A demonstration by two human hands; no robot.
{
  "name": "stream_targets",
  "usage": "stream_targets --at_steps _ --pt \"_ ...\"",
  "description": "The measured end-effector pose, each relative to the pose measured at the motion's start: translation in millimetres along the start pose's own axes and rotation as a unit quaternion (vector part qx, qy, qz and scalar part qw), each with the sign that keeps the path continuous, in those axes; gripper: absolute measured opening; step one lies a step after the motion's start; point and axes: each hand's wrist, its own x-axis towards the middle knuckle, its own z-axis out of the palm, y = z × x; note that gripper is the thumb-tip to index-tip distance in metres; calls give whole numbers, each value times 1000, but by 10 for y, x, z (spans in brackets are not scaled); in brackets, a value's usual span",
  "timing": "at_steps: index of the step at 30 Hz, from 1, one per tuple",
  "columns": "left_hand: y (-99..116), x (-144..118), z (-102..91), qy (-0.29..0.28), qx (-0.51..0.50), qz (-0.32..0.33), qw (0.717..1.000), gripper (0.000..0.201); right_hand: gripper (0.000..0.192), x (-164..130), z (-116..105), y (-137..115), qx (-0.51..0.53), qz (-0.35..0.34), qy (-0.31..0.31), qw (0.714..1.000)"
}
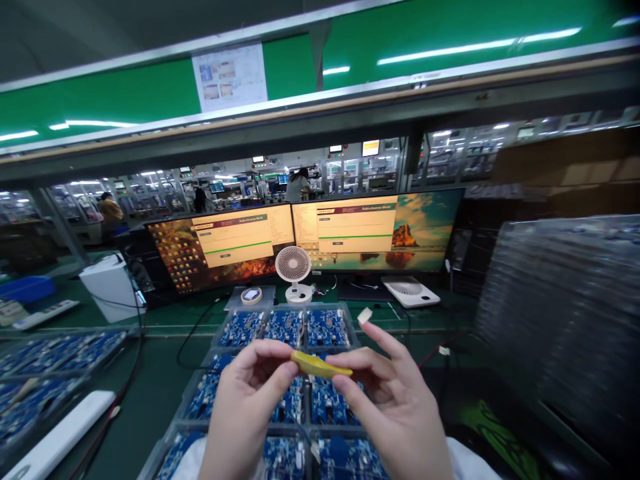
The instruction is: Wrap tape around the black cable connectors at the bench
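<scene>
Pinches by the left hand (pixel 245 401) and right hand (pixel 393 397), nearly closed, are gripping a yellow piece (pixel 321 365) at opposite ends, probably steadying it above the tray (pixel 193 423) of blue boards (pixel 330 327) (a white scrap (pixel 365 315) is sitting on a raised right finger (pixel 384 340)).

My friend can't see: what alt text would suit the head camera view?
A person's left hand and right hand together hold a small yellow piece above a tray of blue circuit boards. Behind the tray are a white fan and two lit monitors.
</scene>
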Motion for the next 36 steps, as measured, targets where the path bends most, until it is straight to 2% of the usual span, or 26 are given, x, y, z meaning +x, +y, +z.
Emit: stream_targets --at_steps 3,7,9,20,28,32,36 --pt "45 -20 -5 -7 19 9 1000 24 47 -1 -8 6 -14 -6 -11 1000" --pt "102 -10 -65 -80 114 56 989 11 48 3 -27 -4 -21 5 -20 1000" --pt "104 4 -97 -106 137 69 982 10 49 3 -32 -12 -18 14 -16 1000" --pt "47 12 -82 -73 158 61 983 10 46 11 -1 -26 24 24 7 999" --pt "92 10 -74 -155 239 89 954 12 44 -20 4 -6 30 28 2 999" --pt "103 17 -41 -151 270 71 948 11 45 -8 8 1 39 19 -23 999" --pt "114 -11 -7 -178 211 8 961 11 48 43 -19 47 65 24 -60 996"
